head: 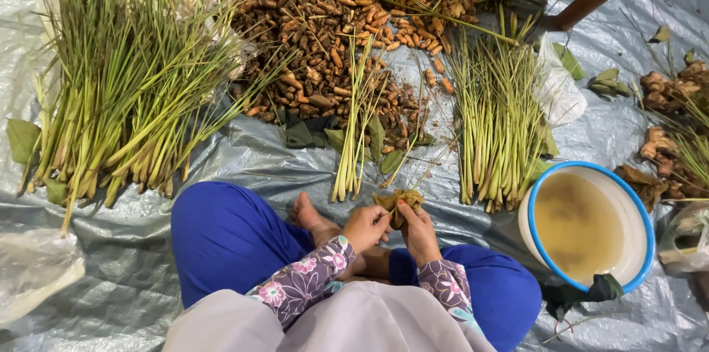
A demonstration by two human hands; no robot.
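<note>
Grey tarp spread wide, lemongrass heap at its left edge, turmeric root pile at far middle. Near edge: left hand and right hand both pinching leaf bundle. Best kept tight, folds pressed flat.

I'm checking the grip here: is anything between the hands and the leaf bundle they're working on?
Nothing visible. The left hand and right hand both touch the folded leaf bundle directly, held above the person's crossed legs. The lemongrass stalks and the basin lie apart from it on the tarp.
</note>
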